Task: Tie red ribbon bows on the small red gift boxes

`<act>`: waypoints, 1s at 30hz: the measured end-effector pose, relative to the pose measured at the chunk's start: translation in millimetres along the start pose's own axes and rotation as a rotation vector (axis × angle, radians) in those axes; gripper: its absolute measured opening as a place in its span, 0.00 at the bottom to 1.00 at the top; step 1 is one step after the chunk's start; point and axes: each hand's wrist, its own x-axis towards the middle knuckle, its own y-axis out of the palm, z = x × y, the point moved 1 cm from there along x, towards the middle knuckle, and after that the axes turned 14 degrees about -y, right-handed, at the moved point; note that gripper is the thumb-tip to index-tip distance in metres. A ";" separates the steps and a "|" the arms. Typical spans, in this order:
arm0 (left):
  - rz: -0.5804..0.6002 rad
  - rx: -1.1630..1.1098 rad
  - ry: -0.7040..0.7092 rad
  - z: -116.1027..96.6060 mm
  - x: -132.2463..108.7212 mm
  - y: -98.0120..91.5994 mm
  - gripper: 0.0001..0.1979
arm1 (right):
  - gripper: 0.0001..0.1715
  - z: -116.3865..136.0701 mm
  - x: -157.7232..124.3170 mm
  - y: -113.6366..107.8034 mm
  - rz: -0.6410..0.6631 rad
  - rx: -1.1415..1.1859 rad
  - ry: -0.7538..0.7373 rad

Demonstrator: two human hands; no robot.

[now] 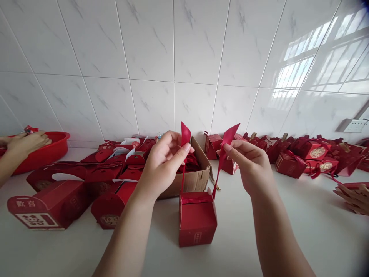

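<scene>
Head view: the left hand (170,154) and the right hand (248,159) each pinch one end of a red ribbon (230,132) between thumb and fingers, raised above a small red box (198,223); the box stands on the white tabletop (236,231), between the forearms; an uneven pull would probably tip or drag it, and a loose pinch could let an end drop; a cardboard carton (187,184) just behind limits movement toward the wall; red boxes (113,204) crowd the left forearm; more room lies rightward; the tabletop's near edge is out of view.
</scene>
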 end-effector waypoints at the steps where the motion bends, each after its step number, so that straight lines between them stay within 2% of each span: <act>1: -0.021 -0.010 0.001 0.3 0.2 -0.2 0.06 | 0.05 -0.2 0.1 -0.4 0.000 -0.007 -0.006; 7: -0.089 -0.136 0.000 2.5 1.7 -0.2 0.07 | 0.05 -1.8 0.7 -2.5 -0.040 -0.050 -0.041; 11: -0.152 -0.134 0.015 2.4 1.8 -0.4 0.08 | 0.06 -1.4 0.8 -2.2 -0.052 -0.075 -0.065; 20: -0.163 -0.105 0.029 2.3 -0.3 -0.2 0.09 | 0.05 0.6 -1.1 -1.5 -0.083 -0.024 -0.052; 30: -0.177 -0.081 0.055 -3.1 -4.6 4.3 0.08 | 0.05 6.8 -2.9 -3.1 -0.086 -0.093 -0.109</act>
